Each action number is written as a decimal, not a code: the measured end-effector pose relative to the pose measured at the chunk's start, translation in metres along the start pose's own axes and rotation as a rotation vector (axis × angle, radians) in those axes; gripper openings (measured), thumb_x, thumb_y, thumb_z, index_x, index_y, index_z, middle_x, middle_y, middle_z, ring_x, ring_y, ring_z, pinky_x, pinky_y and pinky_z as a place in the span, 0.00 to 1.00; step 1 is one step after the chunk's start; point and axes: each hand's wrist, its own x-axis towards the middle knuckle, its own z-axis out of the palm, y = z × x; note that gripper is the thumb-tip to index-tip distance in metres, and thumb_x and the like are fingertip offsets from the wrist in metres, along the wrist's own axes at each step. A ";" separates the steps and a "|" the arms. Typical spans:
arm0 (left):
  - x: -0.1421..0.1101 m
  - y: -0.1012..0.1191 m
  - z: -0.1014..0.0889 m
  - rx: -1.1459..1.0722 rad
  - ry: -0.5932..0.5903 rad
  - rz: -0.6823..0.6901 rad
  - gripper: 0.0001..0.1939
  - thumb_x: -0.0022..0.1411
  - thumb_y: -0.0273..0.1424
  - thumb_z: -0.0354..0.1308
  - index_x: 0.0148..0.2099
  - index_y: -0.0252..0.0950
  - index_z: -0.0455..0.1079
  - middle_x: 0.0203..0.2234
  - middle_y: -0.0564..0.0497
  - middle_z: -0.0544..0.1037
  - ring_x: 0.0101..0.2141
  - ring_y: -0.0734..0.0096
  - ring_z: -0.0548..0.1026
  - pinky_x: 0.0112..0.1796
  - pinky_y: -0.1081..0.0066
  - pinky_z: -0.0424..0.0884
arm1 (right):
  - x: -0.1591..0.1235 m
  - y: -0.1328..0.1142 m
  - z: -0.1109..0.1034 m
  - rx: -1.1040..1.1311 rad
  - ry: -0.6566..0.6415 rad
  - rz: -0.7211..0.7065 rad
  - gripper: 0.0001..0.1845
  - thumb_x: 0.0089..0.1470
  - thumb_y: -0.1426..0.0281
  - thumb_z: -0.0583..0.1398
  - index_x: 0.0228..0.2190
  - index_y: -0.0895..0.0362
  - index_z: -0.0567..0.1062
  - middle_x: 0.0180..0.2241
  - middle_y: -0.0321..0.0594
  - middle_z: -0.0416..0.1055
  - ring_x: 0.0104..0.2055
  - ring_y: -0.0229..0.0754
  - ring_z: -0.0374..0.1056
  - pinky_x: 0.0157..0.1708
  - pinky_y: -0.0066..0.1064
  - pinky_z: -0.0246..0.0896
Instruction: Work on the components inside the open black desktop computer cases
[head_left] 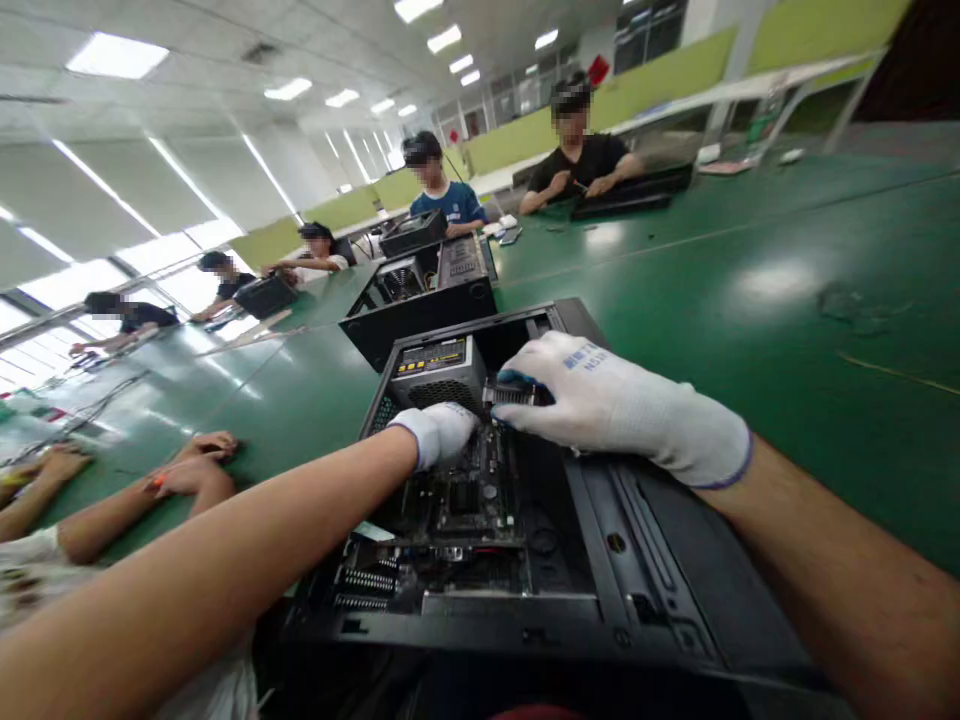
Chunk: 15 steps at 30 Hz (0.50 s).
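An open black computer case [592, 520] lies on its side in front of me, with a motherboard [480, 490] inside. My right hand [577, 395], in a white glove, has its thumb and fingers closed around a grey finned part [510, 394] above the board's far end. My left hand [442, 432], gloved too, reaches in beside the grey power supply [439, 370]. Its fingers are curled down towards the board, and the fingertips are hidden, so what they hold cannot be made out. Slotted covers [367, 580] show at the case's near left.
Just beyond stands a second open computer case [420, 300] on the green table [712, 280]. Several people work along the far and left sides. At the left, a neighbour's bare hands [199, 465] rest on the tabletop. Cables [82, 415] lie at the far left.
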 end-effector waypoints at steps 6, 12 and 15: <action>-0.004 -0.005 0.001 0.014 -0.008 0.013 0.19 0.58 0.30 0.62 0.53 0.34 0.73 0.50 0.41 0.80 0.50 0.55 0.78 0.53 0.63 0.72 | 0.000 -0.002 -0.003 -0.002 -0.018 0.030 0.23 0.62 0.53 0.59 0.44 0.61 0.78 0.42 0.49 0.75 0.44 0.49 0.69 0.47 0.39 0.61; -0.001 -0.008 0.003 0.023 -0.028 0.012 0.24 0.54 0.35 0.66 0.53 0.34 0.73 0.48 0.41 0.80 0.47 0.54 0.79 0.50 0.63 0.74 | 0.000 -0.004 -0.004 0.018 -0.019 0.041 0.22 0.61 0.54 0.60 0.43 0.60 0.78 0.42 0.49 0.75 0.43 0.48 0.69 0.45 0.37 0.61; 0.001 -0.008 0.003 0.029 -0.037 0.011 0.26 0.52 0.37 0.68 0.52 0.33 0.74 0.48 0.40 0.80 0.46 0.52 0.79 0.50 0.62 0.74 | 0.001 -0.005 -0.005 0.021 -0.030 0.053 0.21 0.61 0.54 0.60 0.43 0.60 0.78 0.42 0.48 0.76 0.44 0.48 0.69 0.46 0.37 0.61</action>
